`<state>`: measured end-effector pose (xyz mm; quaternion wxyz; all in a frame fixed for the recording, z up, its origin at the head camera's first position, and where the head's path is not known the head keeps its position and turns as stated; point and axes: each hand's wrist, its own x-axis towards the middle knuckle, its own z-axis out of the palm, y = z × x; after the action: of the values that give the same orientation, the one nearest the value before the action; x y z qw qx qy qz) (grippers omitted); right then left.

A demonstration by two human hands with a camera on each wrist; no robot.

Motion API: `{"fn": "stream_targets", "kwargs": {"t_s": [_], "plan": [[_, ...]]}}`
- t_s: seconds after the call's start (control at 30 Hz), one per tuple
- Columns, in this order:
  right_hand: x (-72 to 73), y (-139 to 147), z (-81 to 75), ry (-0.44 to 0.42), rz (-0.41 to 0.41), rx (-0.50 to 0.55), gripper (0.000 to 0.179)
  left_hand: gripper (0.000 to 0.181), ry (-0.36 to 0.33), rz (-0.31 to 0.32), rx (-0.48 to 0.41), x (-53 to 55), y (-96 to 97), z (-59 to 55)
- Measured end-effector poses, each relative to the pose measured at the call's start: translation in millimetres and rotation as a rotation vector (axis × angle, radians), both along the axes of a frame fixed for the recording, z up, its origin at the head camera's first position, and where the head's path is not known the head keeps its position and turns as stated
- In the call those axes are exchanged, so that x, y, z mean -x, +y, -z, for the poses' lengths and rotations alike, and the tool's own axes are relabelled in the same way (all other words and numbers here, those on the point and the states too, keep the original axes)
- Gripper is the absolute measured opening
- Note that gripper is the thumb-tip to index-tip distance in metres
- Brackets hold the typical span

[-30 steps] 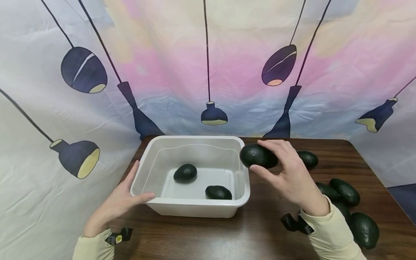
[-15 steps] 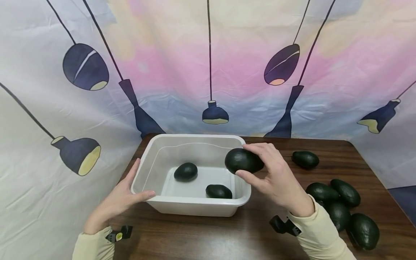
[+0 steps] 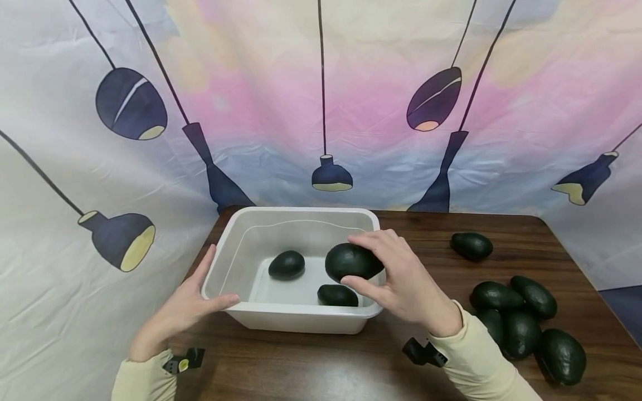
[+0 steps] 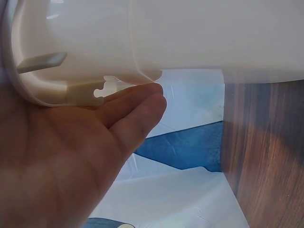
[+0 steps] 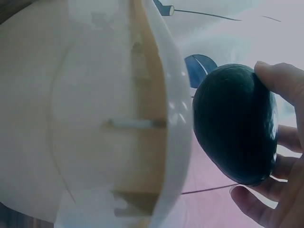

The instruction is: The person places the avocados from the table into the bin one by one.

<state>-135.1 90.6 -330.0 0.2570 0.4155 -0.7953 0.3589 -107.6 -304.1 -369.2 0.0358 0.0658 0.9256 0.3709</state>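
A dark green avocado (image 3: 353,262) is in my right hand (image 3: 396,275), which grips it between thumb and fingers over the right side of a white plastic tub (image 3: 301,319). The right wrist view shows that avocado (image 5: 235,123) level with the tub's rim, my fingers around one end. Inside the tub lie two more avocados, one left of centre (image 3: 287,265) and one near the front wall (image 3: 337,295). My left hand (image 3: 183,303) touches the tub's front left corner, thumb on the rim. In the left wrist view its straight fingers (image 4: 137,118) lie along the outer wall.
On the dark wooden table (image 3: 401,367), several avocados sit in a cluster (image 3: 521,334) at the right. A single avocado (image 3: 471,246) lies behind them. A printed cloth (image 3: 281,111) hangs right behind the table's back edge.
My right hand has carried the avocado leftward and slightly lower, from beside the tub's right rim to over its inside. The left hand and the tub have hardly moved.
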Motion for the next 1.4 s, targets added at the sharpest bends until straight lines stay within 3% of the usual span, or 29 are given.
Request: {"fn": "stream_targets", "kwargs": {"t_s": [0.87,1.4], "plan": [[-0.7,-13.5,12.0,-0.096,-0.002,-0.173,0.048,0.106,-0.001,-0.021,-0.007,-1.9,0.6,1.0],[-2.3,-14.7,13.4,-0.097,-0.013,-0.19,0.049,0.107,0.016,-0.017,-0.02,-1.9,-0.4,3.3]]}}
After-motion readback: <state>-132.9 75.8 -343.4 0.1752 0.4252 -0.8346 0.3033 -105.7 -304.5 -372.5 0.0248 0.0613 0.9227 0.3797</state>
